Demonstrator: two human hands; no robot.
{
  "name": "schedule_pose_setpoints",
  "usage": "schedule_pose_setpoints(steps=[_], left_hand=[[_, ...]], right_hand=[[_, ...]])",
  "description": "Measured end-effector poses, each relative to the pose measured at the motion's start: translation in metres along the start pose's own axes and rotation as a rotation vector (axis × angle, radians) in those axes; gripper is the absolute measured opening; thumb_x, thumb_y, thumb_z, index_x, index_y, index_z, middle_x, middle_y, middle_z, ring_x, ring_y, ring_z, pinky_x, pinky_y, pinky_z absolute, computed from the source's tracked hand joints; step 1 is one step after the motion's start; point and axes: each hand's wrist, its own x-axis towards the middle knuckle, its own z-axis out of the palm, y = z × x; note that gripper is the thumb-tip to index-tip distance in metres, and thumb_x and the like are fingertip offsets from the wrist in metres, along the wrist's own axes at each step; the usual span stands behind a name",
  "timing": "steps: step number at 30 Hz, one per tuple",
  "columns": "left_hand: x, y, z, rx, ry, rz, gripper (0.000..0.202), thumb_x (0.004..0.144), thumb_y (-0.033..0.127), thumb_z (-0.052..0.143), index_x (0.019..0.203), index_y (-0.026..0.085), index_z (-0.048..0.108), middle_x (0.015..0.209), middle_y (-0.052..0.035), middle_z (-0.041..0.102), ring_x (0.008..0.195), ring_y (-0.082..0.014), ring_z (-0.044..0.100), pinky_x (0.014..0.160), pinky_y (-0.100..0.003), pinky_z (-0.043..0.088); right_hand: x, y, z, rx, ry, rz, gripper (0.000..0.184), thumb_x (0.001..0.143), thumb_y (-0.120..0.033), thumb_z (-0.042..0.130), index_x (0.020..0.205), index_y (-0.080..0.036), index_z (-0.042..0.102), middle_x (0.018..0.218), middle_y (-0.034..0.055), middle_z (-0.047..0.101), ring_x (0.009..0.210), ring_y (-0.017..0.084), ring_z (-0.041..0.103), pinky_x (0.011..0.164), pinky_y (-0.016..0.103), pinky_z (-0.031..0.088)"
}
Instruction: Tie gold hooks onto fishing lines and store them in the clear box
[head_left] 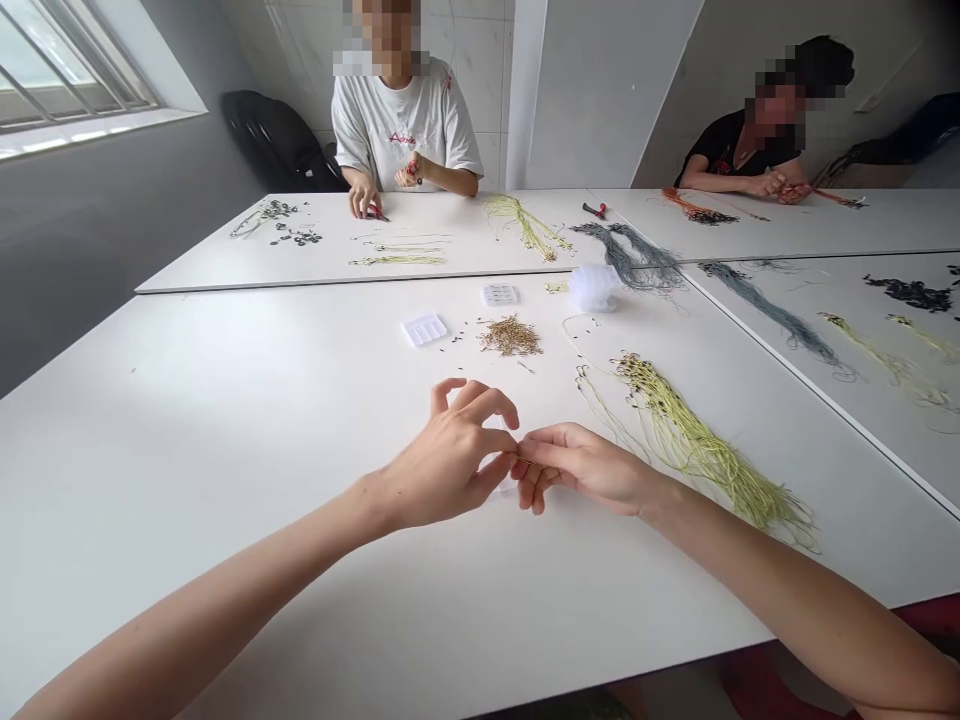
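Note:
My left hand (465, 450) and my right hand (577, 462) meet fingertip to fingertip above the white table (315, 400). Each pinches thumb against index finger. A tiny, thin, gold-brown piece seems to show between the tips, too small to name. The other left fingers are raised and curled. Partly hidden under the hands lies a clear plastic piece (505, 484). Just beyond them is a heap of small gold-coloured metal pieces (511, 337), perhaps hooks. Two small clear compartment boxes, one open (424, 330) and one (500, 294) with dark bits inside, lie near the heap.
Yellow-green cords (697, 440) lie bundled to the right of my hands. Further back are stacked clear boxes (595, 288), grey cords (637, 255) and red-handled pliers (595, 210). Two people, one in a white shirt (409, 125), one in a black shirt (739, 150), work across the table.

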Motion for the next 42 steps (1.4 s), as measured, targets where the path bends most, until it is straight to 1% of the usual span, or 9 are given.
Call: schedule_pose_setpoints(steps=[5,8,12,15,19,23,27,34,42], left_hand=[[-0.015,0.003,0.0,-0.152,-0.062,-0.157,0.026,0.093,0.024,0.05,0.084,0.026,0.075,0.11,-0.0054,0.059,0.098,-0.0202,0.051,0.104,-0.052,0.027],[-0.022,-0.001,0.002,-0.299,-0.1,-0.266,0.024,0.091,0.029,0.053,0.085,0.026,0.075,0.106,-0.0052,0.059,0.098,-0.021,0.052,0.1,-0.047,0.035],[-0.032,-0.009,0.007,-0.506,-0.123,-0.367,0.021,0.088,0.035,0.057,0.082,0.024,0.074,0.103,-0.0049,0.06,0.1,-0.0218,0.054,0.085,-0.036,0.046],[-0.037,-0.013,0.01,-0.606,-0.127,-0.405,0.022,0.086,0.036,0.06,0.077,0.021,0.074,0.101,-0.0049,0.061,0.1,-0.0218,0.055,0.08,-0.033,0.047],[-0.042,-0.015,0.011,-0.662,-0.122,-0.422,0.021,0.086,0.036,0.06,0.082,0.021,0.074,0.099,-0.0049,0.061,0.1,-0.0217,0.055,0.082,-0.033,0.047],[-0.044,-0.015,0.01,-0.688,-0.128,-0.427,0.022,0.086,0.036,0.058,0.08,0.021,0.074,0.1,-0.0044,0.061,0.102,-0.0212,0.056,0.085,-0.033,0.048],[-0.044,-0.016,0.014,-0.723,-0.115,-0.432,0.022,0.086,0.036,0.059,0.079,0.02,0.074,0.099,-0.0051,0.061,0.099,-0.0212,0.057,0.085,-0.034,0.048],[-0.043,-0.022,0.021,-0.77,-0.113,-0.465,0.024,0.083,0.038,0.061,0.077,0.018,0.074,0.098,-0.0055,0.06,0.078,-0.0163,0.058,0.075,-0.033,0.05],[-0.041,-0.02,0.021,-0.688,-0.092,-0.43,0.023,0.083,0.039,0.061,0.077,0.021,0.074,0.098,-0.0054,0.065,0.094,-0.0216,0.059,0.083,-0.035,0.049]], right_hand=[[-0.003,0.004,0.012,-0.263,0.002,-0.092,0.03,0.096,-0.041,0.05,0.079,-0.017,0.057,0.071,0.003,0.06,0.066,0.014,0.057,0.066,0.03,0.049],[-0.005,0.007,0.018,-0.539,0.061,-0.166,0.027,0.099,-0.035,0.044,0.08,-0.019,0.055,0.074,0.0026,0.06,0.069,0.015,0.055,0.065,0.03,0.046],[-0.002,0.016,0.024,-1.068,0.116,-0.495,0.022,0.098,-0.02,0.04,0.085,-0.018,0.057,0.074,0.0034,0.059,0.07,0.016,0.052,0.071,0.033,0.043],[0.002,0.019,0.025,-1.308,0.115,-0.726,0.022,0.097,-0.013,0.04,0.089,-0.016,0.06,0.072,0.0041,0.06,0.068,0.016,0.052,0.076,0.036,0.042],[0.006,0.019,0.025,-1.341,0.147,-0.816,0.014,0.094,-0.014,0.048,0.102,-0.016,0.059,0.081,0.0053,0.067,0.074,0.017,0.057,0.079,0.037,0.043],[0.007,0.022,0.028,-1.32,0.18,-0.835,0.019,0.093,-0.014,0.052,0.11,-0.018,0.058,0.083,0.0045,0.069,0.073,0.017,0.059,0.081,0.038,0.043],[0.008,0.028,0.029,-1.296,0.223,-0.856,0.021,0.093,-0.01,0.05,0.108,-0.021,0.059,0.082,0.0029,0.071,0.068,0.016,0.06,0.086,0.04,0.043],[0.006,0.031,0.026,-1.286,0.261,-0.87,0.023,0.092,-0.008,0.051,0.104,-0.024,0.061,0.077,0.0004,0.071,0.062,0.015,0.06,0.089,0.041,0.042],[0.005,0.027,0.029,-1.313,0.302,-0.841,0.018,0.091,-0.007,0.051,0.091,-0.022,0.061,0.075,0.0002,0.069,0.064,0.014,0.06,0.088,0.039,0.04]])
